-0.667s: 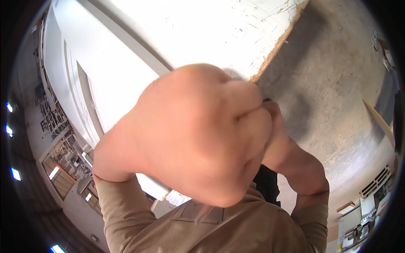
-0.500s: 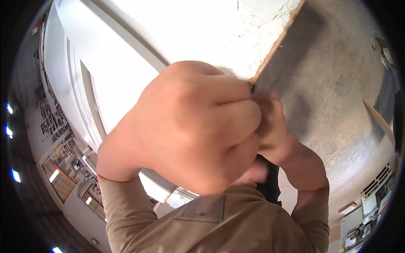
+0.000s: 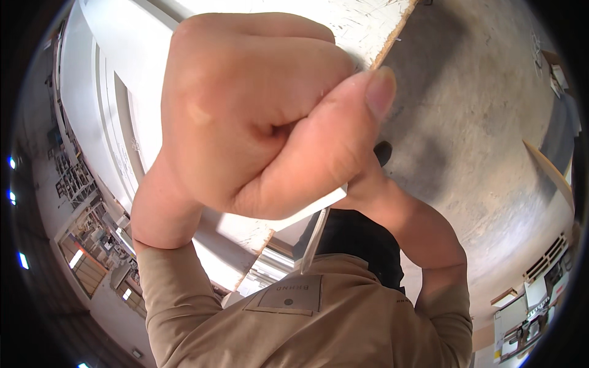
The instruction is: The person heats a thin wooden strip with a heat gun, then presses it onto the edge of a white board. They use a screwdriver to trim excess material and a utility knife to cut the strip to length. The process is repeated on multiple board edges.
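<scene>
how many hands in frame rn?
2. The left hand is a closed fist filling the centre, close to the camera. The right hand is mostly hidden behind it, by the white board edge. No other person's hands show.

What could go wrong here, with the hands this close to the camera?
1. The left hand, closed in a fist, fills the view and hides most of the right hand, so the grip on the thin white strip between them cannot be checked; it might slip.
2. The board has a rough, splintered edge right beside the thumb, which could scrape skin.
</scene>
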### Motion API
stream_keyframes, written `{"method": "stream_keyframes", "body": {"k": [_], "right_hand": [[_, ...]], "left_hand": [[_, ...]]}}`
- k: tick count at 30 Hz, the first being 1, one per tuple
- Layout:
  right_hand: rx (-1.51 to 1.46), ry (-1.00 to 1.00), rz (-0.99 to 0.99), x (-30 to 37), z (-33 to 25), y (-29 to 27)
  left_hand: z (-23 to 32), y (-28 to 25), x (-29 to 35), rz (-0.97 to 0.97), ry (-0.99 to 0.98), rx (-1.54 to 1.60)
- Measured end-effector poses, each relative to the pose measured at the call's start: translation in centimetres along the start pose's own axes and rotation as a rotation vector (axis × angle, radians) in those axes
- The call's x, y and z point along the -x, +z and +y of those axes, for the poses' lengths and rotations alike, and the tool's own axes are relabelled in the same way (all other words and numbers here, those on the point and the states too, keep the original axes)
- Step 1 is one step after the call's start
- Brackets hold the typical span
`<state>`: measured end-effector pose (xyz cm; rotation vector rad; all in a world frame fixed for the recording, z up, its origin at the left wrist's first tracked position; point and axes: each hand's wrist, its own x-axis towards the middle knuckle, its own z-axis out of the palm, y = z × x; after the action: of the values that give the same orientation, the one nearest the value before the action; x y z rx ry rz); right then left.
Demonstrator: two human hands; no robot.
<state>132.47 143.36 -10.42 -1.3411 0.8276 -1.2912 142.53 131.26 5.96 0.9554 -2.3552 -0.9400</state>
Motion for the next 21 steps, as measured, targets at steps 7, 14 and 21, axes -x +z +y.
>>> {"method": "stream_keyframes", "body": {"k": [7,14,21], "right_hand": [[-0.039,0.107,0.063,-1.9,-1.6,-1.4],[-0.230,0.278,0.140,-1.4,-4.0,-4.5],[-0.884,0.503,0.017,1.2,-6.1,-3.1]], "left_hand": [[0.8,0.3,-0.4,-0.010,0.000,-0.009],[-0.3,-0.2,-0.1,0.034,-0.025,0.106],[0.0,0.2,-0.3,0.103,-0.025,0.049]]}}
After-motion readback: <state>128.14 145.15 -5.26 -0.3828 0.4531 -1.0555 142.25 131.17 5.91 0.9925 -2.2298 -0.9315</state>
